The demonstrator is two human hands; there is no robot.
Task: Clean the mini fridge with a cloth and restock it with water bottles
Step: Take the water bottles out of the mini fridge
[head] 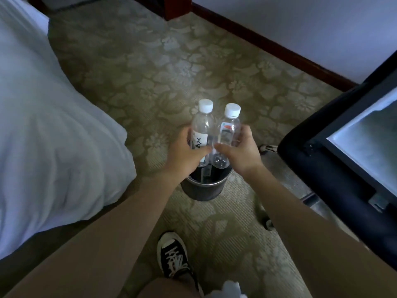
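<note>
- Two clear water bottles, both white-capped, are held upright side by side and touching, right over a dark bucket on the carpet.
- The left bottle carries a white label with black characters; the left hand is wrapped round it, thumb across the front.
- The right bottle has a small label with red and green on it; the right hand grasps it the same way, thumb in front, fingers behind.
- The two thumbs nearly meet where the bottles touch.
- The bottle bottoms sit at or just inside the bucket's rim; I cannot tell whether they rest on anything inside.
- One bucket, round, with something dark and boxy showing inside it.
- One mini fridge to the right, black, its door open and the pale inside facing up toward me; its near corner stands close beside the bucket.
- One bed with white bedding on the left, its edge bulging toward the bucket.
- Between bed and fridge runs a strip of patterned carpet, widest past the bucket toward the wall and its dark skirting.
- One black-and-white sneaker is planted just behind the bucket.
- A bit of white cloth shows at the bottom edge.
</note>
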